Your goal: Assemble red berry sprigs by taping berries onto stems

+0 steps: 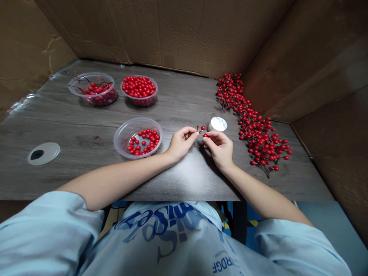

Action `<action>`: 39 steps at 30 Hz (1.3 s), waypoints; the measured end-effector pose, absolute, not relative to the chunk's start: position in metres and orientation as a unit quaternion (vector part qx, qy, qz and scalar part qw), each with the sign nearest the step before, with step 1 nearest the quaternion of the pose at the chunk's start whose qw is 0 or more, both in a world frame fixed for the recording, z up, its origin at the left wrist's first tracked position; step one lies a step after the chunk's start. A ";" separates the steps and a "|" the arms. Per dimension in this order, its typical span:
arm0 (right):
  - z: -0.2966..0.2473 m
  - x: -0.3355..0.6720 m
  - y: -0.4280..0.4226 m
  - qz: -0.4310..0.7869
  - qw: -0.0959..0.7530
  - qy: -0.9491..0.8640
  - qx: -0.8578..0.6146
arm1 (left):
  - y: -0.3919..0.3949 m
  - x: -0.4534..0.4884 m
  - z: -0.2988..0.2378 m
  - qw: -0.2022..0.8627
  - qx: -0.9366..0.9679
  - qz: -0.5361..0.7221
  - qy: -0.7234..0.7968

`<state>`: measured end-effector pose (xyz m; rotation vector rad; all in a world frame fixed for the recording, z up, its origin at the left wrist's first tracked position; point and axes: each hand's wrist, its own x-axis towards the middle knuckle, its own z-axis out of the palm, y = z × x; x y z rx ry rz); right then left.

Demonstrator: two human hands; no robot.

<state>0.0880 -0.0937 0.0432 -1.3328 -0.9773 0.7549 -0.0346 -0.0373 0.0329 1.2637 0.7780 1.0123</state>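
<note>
Pinched firmly in both bare hands: a small sprig of glossy red berries [202, 130] on a thin dark stem, held just above the table between the left hand [181, 143] and the right hand [219, 150]. Main danger, as a judgement, in that slender stem: too sharp a twist or tug liable to snap it or pop a berry loose, with any dropped berry apt to roll across the smooth grey wood-grain table [86, 126]. Some risk also of a knuckle or wrist knocking the small round silver tin [217, 124], just beyond the sprig, through working so close to it. Left thumb and forefinger closed on the stem, remaining fingers curled loosely; right thumb and forefinger closed at the berries, almost no gap between the fingertips, the exact contact partly hidden. Just left of the left hand, a round clear plastic tub [120, 140] holding loose red berries [143, 142] in a rough ring. Farther back, a second clear tub [157, 86] packed with berries and a third clear tub [86, 74] with berried stems. Off to the right, a long heap of red berry sprays [255, 122] along the brown cardboard wall [287, 57].
</note>
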 end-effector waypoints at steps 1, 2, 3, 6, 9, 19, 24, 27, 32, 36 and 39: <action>0.043 0.088 -0.094 0.327 0.615 -0.424 -0.578 | -0.037 -0.035 0.033 0.622 0.552 0.442 0.336; 0.043 0.088 -0.094 0.327 0.616 -0.424 -0.577 | -0.037 -0.035 0.033 0.622 0.553 0.442 0.334; 0.043 0.088 -0.094 0.328 0.617 -0.424 -0.576 | -0.037 -0.035 0.033 0.623 0.553 0.443 0.332; 0.043 0.088 -0.094 0.331 0.620 -0.422 -0.572 | -0.037 -0.035 0.033 0.626 0.552 0.443 0.328; 0.043 0.087 -0.094 0.334 0.624 -0.424 -0.565 | -0.037 -0.035 0.033 0.629 0.553 0.440 0.324; 0.041 0.087 -0.094 0.324 0.622 -0.433 -0.566 | -0.038 -0.035 0.033 0.638 0.552 0.432 0.319; 0.041 0.087 -0.094 0.319 0.618 -0.436 -0.572 | -0.038 -0.034 0.031 0.638 0.556 0.431 0.315; 0.041 0.087 -0.094 0.319 0.619 -0.435 -0.571 | -0.037 -0.034 0.031 0.635 0.562 0.433 0.307; 0.041 0.087 -0.093 0.319 0.622 -0.433 -0.569 | -0.038 -0.034 0.032 0.638 0.562 0.429 0.304; 0.041 0.087 -0.092 0.318 0.617 -0.433 -0.575 | -0.038 -0.035 0.035 0.656 0.545 0.422 0.307; 0.042 0.087 -0.091 0.322 0.614 -0.434 -0.575 | -0.038 -0.035 0.036 0.663 0.538 0.414 0.315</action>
